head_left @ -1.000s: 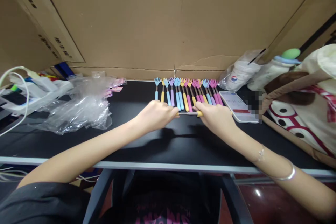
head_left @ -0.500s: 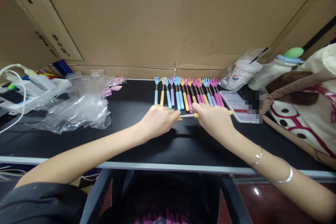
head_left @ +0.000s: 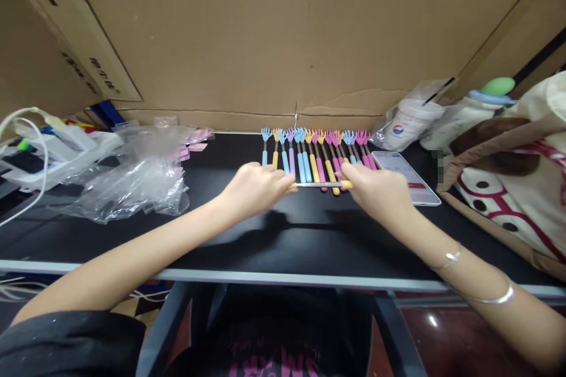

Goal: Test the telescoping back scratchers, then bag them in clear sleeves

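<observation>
A yellow telescopic back scratcher is stretched level between my hands above the black table, its silver rod bare in the middle. My left hand is closed round its left end, and the fingers hide most of that end. Closed on the yellow part at the right is my right hand. Just beyond them lies a row of several back scratchers in blue, yellow, purple and pink, hand-shaped heads pointing away from me. My right hand overlaps the near ends of some of the handles.
Clear plastic bags lie in a heap at left, beside a white tray with a cable. A phone, a lidded cup, a bottle and a cloth bag stand or lie at right. Cardboard walls the back.
My hands have moved apart, the left one leftward and the right one rightward. More of the silver rod shows between them, so the back scratcher is pulled longer.
</observation>
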`<act>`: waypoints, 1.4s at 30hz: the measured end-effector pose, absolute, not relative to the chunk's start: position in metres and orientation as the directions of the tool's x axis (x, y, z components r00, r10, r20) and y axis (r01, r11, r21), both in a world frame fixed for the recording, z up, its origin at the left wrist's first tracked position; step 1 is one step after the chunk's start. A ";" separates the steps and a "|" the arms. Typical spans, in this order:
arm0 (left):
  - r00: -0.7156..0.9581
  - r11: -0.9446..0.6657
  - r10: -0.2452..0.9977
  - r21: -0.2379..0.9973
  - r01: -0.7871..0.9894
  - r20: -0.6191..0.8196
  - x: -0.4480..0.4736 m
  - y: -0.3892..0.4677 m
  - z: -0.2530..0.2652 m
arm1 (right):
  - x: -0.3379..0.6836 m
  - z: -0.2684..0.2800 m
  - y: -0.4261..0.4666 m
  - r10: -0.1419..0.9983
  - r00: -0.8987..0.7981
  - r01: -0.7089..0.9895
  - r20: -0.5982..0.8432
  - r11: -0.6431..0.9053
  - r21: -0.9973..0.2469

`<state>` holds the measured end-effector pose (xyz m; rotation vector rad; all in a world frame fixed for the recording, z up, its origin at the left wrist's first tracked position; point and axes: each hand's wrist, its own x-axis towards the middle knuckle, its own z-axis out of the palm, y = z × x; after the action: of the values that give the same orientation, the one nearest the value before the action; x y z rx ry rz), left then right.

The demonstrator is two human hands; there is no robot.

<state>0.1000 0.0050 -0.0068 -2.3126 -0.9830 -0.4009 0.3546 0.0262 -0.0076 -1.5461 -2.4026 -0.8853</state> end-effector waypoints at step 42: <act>0.503 -0.352 0.751 -0.386 0.853 0.428 -0.033 0.011 -0.016 | 0.497 0.001 0.051 0.896 -0.098 0.916 0.432 -0.089 0.392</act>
<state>-0.0332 0.0113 -0.0161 -2.1815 -1.3092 -0.2357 0.4967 0.0509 0.0005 -2.0882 -2.0991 -0.9516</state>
